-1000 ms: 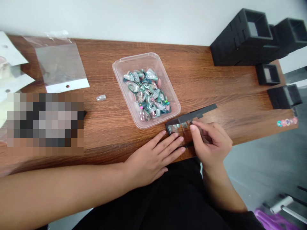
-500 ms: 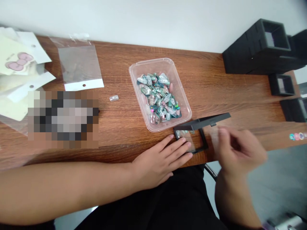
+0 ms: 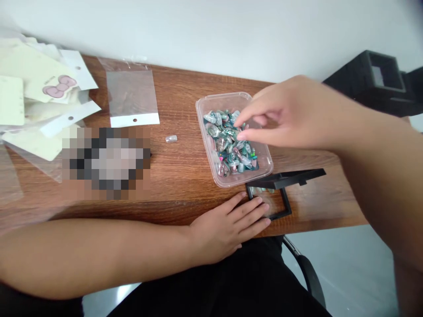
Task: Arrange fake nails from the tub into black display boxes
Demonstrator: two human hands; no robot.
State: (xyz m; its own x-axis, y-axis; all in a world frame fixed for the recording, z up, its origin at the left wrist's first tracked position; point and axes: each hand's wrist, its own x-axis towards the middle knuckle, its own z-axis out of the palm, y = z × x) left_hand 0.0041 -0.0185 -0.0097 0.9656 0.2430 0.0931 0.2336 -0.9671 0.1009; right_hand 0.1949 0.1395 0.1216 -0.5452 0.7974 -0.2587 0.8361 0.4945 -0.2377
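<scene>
- One change: right hand point(image 3: 291, 115), grip apart, has gone from case point(image 3: 280, 179) to tub point(image 3: 267, 157); work seemingly shifts there.
- Left hand point(image 3: 228, 226), fingers spread, rests on case at table's point(image 3: 181, 176) near edge.

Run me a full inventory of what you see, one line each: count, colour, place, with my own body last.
Tub: one, colourless, mid-table.
False nails: many, mostly teal, clear and pink, in tub.
Hinged case: one, black, lid raised, beside tub.
Nails inside case: several, pale, far side.
Loose nail: one, pale, left of tub.
Clear bags: several, white-banded, left.
Cards: several, cream, far left.
Boxes: several, black, right.
Pixelated patch: one, greyish, left; contents unreadable.
Table: one, brown, beneath.
Wall: one, white, behind.
Chair: one, black, bottom, partly hidden.
Floor: grey, below.
Clothing: black, bottom.
Forearms: two, bare, left and right.
Left grip: one, bare, at case.
Right grip: one, bare, over tub.
</scene>
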